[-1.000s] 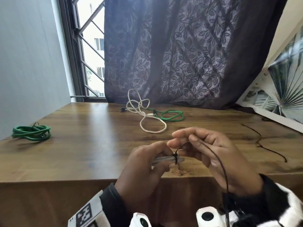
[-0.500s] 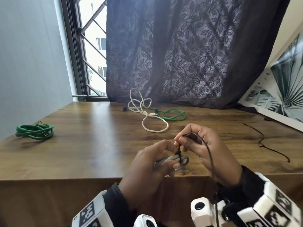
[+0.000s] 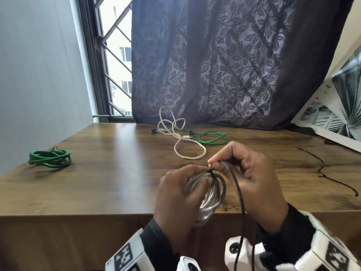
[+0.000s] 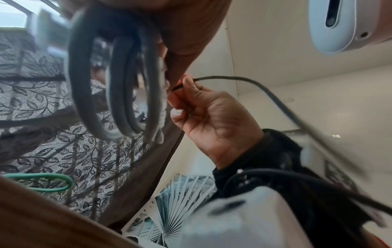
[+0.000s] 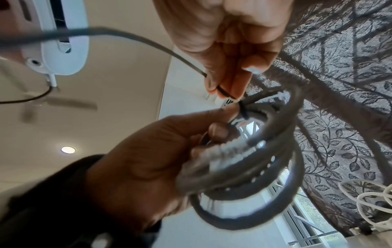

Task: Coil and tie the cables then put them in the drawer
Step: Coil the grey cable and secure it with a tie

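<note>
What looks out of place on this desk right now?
The white cable and a green cable lie loose and tangled together near the curtain, uncoiled, unlike the coiled green cable at the left edge.

Left hand (image 3: 180,194) curled in a firm grip; right hand (image 3: 252,177) pinching, fingertips nearly meeting the left's.

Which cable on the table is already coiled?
The green cable near the table's left edge: a tight coil. The white cable and other green cable by the curtain lie loose.

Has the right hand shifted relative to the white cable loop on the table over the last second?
Yes. The right hand has risen toward the white cable; its fingertips, pinching the black tie, now almost reach that loop.
</note>
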Available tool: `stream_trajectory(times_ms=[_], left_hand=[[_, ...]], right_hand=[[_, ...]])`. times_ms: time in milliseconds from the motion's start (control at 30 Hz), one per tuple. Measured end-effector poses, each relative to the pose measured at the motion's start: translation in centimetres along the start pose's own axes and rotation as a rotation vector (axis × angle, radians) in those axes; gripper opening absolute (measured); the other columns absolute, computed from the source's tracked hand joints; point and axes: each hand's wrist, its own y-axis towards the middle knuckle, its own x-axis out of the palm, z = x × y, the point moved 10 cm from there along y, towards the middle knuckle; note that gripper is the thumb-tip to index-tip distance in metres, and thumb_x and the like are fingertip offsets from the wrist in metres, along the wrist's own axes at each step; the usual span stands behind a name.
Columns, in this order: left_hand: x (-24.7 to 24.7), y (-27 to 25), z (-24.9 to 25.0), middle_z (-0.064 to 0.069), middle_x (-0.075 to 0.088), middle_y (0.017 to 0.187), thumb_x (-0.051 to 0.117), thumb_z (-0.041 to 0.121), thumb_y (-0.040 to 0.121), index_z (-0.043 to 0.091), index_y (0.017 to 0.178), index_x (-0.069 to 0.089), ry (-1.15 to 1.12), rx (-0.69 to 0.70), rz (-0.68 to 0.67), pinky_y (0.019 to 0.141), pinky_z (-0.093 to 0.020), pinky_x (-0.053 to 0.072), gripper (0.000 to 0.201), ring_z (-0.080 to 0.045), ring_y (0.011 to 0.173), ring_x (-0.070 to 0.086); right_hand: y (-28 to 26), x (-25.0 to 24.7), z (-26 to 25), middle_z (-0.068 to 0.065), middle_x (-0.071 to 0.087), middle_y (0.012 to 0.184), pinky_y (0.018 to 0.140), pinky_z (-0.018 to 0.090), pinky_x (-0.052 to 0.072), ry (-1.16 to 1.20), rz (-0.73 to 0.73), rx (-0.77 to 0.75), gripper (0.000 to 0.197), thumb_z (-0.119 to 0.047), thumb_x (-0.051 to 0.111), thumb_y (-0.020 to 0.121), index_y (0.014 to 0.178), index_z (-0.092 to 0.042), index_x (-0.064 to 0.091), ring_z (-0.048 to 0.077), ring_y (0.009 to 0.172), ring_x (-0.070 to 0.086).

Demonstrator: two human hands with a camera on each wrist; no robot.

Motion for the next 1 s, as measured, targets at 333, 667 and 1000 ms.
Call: stream_trajectory(times_ms=[333, 667, 1000], left_hand=[[1.3, -0.4, -1.1, 0.011, 0.050, 0.041, 0.061, 0.015, 0.069, 0.008, 0.078, 0.073, -0.188, -0.118, -0.079, 0.042, -0.012, 0.034, 0.017, 0.001, 0.038, 0.042], [2.4, -1.1, -3.5, -0.006, 0.053, 0.053, 0.064, 0.017, 0.070, 0.006, 0.085, 0.067, -0.450, -0.336, -0.240, 0.040, -0.017, 0.043, 0.019, -0.010, 0.044, 0.050], [3.0, -1.8, -3.8, 0.002, 0.054, 0.059, 0.065, 0.016, 0.070, 0.001, 0.089, 0.068, -0.469, -0.357, -0.343, 0.042, -0.015, 0.041, 0.024, -0.007, 0.048, 0.044]], right_hand=[[-2.8, 0.2, -0.6, -0.009, 0.060, 0.073, 0.063, 0.012, 0.041, -0.080, 0.068, -0.105, 0.017, -0.011, 0.058, 0.076, 0.076, -0.027, 0.063, 0.003, 0.069, 0.058], [-1.0, -7.9, -1.9, -0.001, 0.065, 0.065, 0.058, 0.020, 0.048, 0.462, 0.461, -0.155, 0.030, -0.016, 0.069, 0.066, 0.092, -0.018, 0.054, 0.016, 0.064, 0.062], [-0.4, -10.4, -1.9, 0.006, 0.064, 0.093, 0.073, 0.017, 0.049, -0.215, 0.511, -0.192, 0.032, 0.004, 0.057, 0.082, 0.100, -0.022, 0.062, 0.005, 0.085, 0.060]])
